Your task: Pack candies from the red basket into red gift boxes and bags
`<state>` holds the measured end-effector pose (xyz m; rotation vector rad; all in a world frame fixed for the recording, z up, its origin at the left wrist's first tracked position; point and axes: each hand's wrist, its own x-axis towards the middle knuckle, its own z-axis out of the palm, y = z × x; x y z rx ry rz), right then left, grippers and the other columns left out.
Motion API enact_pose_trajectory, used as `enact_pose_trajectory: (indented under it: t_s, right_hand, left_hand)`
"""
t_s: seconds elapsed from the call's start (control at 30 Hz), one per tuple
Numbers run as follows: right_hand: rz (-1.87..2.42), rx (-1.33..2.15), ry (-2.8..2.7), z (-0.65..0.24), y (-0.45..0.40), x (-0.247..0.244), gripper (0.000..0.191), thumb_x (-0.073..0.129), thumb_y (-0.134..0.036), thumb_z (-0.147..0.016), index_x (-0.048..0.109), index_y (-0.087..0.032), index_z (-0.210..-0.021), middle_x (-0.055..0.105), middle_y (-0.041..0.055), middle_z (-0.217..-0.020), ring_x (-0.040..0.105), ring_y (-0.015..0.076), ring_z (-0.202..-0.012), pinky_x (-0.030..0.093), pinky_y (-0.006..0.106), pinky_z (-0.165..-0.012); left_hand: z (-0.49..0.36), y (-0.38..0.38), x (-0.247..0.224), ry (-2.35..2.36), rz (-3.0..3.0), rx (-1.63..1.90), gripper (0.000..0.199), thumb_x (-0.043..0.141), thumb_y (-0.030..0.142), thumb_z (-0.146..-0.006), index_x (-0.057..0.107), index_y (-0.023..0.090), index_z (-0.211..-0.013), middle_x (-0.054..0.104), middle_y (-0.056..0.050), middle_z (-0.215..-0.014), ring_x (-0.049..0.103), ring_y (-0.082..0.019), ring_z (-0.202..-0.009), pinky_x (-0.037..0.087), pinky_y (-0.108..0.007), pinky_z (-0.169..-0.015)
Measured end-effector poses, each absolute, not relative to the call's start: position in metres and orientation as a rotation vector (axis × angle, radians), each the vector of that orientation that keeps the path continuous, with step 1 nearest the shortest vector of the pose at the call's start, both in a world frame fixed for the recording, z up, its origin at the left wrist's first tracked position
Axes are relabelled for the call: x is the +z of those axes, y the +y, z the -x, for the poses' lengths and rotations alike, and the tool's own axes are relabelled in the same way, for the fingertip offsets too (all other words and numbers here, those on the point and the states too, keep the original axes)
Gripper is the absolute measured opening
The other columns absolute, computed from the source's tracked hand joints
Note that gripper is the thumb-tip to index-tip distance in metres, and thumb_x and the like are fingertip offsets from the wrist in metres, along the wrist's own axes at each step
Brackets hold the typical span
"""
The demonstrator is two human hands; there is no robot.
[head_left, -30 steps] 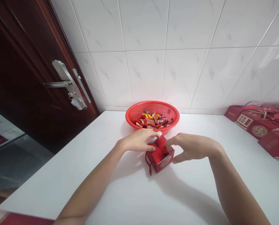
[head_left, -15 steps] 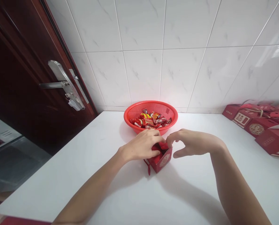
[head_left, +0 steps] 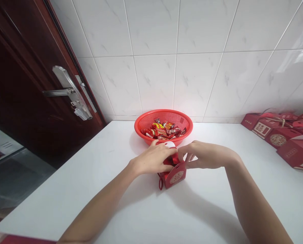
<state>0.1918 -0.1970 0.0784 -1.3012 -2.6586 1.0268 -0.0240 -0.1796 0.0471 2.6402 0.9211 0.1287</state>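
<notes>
A small red gift box (head_left: 176, 178) with a round pale emblem on its near side stands on the white table, its top flaps up and a red cord loop (head_left: 161, 182) at its left. From the left, my left hand (head_left: 154, 158) holds the box, thumb by the near flap and fingers reaching over toward the far flap. My right hand (head_left: 204, 155) pinches the box's right edge between thumb and fingers. Both hands partly hide the inside of the box. Just behind is a red plastic colander (head_left: 138, 127) with wrapped candies (head_left: 164, 130) in it.
Several red gift boxes (head_left: 276, 135) sit together at the right on the white table (head_left: 110, 149). A tiled wall (head_left: 154, 81) rises behind the table. At the left is a dark wooden door (head_left: 21, 67) with a metal handle (head_left: 58, 92) and keys.
The near flap with the emblem now stands more upright, and a white-edged far flap shows above my left hand. My right thumb and fingers have closed on the box's edge.
</notes>
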Motion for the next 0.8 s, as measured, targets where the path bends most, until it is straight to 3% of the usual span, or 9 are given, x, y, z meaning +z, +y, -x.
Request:
enact_pose_trajectory:
  t_s: [0.17,0.43,0.63,0.8]
  right_hand:
    - [1.316,0.992,-2.658,-0.191,-0.195,0.076,0.011,0.064,-0.016,-0.085,0.067,-0.018,-0.095,0.072,0.0063,-0.098,0.069,0.0227,-0.092,0.054,0.031,-0.077]
    - [1.187,0.997,-2.692,-0.193,-0.195,0.076,0.018,0.064,-0.017,-0.086,0.070,-0.019,-0.102,0.072,0.0053,-0.100,0.066,0.0208,-0.091,0.052,0.030,-0.076]
    - [1.157,0.980,-2.720,-0.191,-0.194,0.072,0.011,0.063,-0.020,-0.088,0.069,-0.020,-0.097,0.071,0.0037,-0.097,0.066,0.0203,-0.092,0.051,0.029,-0.077]
    - [1.206,0.930,-2.704,-0.186,-0.193,0.068,0.006,0.065,-0.024,-0.088,0.069,-0.020,-0.090,0.071,0.0036,-0.089,0.066,0.0200,-0.084,0.050,0.030,-0.075]
  left_hand:
    - [0.028,-0.175,0.045,0.788,-2.589,0.101,0.014,0.057,0.019,-0.088,0.065,0.026,-0.098,0.063,0.002,-0.085,0.062,-0.023,-0.099,0.019,-0.050,-0.118]
    - [0.032,-0.170,0.049,0.716,-2.461,0.111,0.024,0.058,0.013,-0.084,0.062,0.025,-0.104,0.066,0.001,-0.101,0.061,-0.022,-0.107,0.005,-0.051,-0.124]
    - [0.032,-0.166,0.051,0.717,-2.443,0.155,0.027,0.064,0.015,-0.082,0.066,0.024,-0.108,0.068,-0.001,-0.104,0.058,-0.023,-0.108,0.026,-0.041,-0.117]
    - [0.030,-0.167,0.051,0.728,-2.510,0.166,0.026,0.062,0.014,-0.084,0.068,0.023,-0.108,0.070,-0.001,-0.101,0.059,-0.023,-0.103,0.033,-0.039,-0.110]
